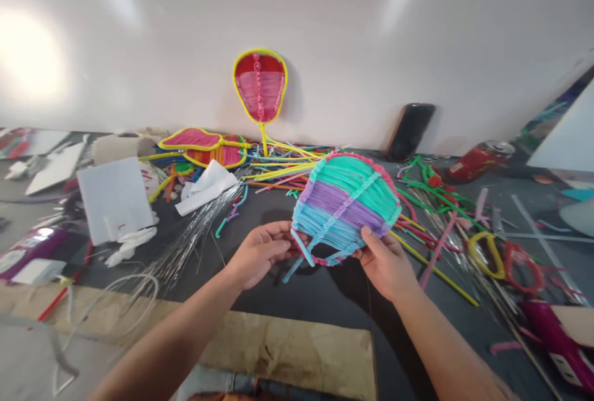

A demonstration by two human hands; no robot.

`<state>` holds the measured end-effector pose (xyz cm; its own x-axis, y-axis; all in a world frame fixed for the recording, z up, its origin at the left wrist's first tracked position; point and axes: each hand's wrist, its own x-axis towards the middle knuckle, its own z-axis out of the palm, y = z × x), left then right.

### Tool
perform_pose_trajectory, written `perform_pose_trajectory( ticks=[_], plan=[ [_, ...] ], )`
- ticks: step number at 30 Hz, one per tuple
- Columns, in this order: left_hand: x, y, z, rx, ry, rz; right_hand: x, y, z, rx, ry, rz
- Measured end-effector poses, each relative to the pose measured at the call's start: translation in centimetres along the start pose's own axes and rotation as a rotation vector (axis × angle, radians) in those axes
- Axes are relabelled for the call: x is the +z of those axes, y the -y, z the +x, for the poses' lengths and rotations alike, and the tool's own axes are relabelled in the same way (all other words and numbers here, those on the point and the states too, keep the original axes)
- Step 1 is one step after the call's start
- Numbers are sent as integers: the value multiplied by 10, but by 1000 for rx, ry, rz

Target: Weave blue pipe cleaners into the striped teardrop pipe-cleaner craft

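- A fan-shaped woven panel (348,203) is held up over the table (273,299), tilted, between the two hands; it is banded in green, purple and light blue, and is edged partly in pink.
- The panel is crossed lengthwise by a light blue rib, by which a short stem is continued past the lower edge.
- By the left hand (260,255), with fingers curled and nearly closed, the panel is pinched at its lower left corner, beside the stem.
- By the right hand (386,262), the lower right edge is gripped, the thumb being laid on the front face and the fingers partly hidden behind; the hand is closed only to the panel's thickness.
- Behind, a red and pink panel (271,85) with a yellow rim is seen upright on a yellow stem before the white board (334,36).
- To its left, two more yellow-rimmed pieces (195,139) are laid overlapping among loose stems.
- Yellow stems (283,168) are strewn just behind the held panel, and silver strands (199,231) are spread to the left near a folded white paper (208,187).
- On the right, a dark phone (412,132) is propped at a tilt, and a red can (480,163) is seen beyond green stems.
- Nearer, a yellow ring (494,275) is placed beside a red ring (529,288).
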<state>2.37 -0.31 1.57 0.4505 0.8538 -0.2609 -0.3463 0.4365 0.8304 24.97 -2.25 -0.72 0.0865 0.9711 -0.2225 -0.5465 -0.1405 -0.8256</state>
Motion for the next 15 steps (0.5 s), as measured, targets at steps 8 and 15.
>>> perform_pose_trajectory(
  ticks=[8, 15],
  plan=[
    [0, 0, 2, -48, -63, 103, -5, -2, 0, -51, -7, -124],
    [-2, 8, 4, -8, -148, 111, 0, -4, -5, -3, -21, -71]
  ],
)
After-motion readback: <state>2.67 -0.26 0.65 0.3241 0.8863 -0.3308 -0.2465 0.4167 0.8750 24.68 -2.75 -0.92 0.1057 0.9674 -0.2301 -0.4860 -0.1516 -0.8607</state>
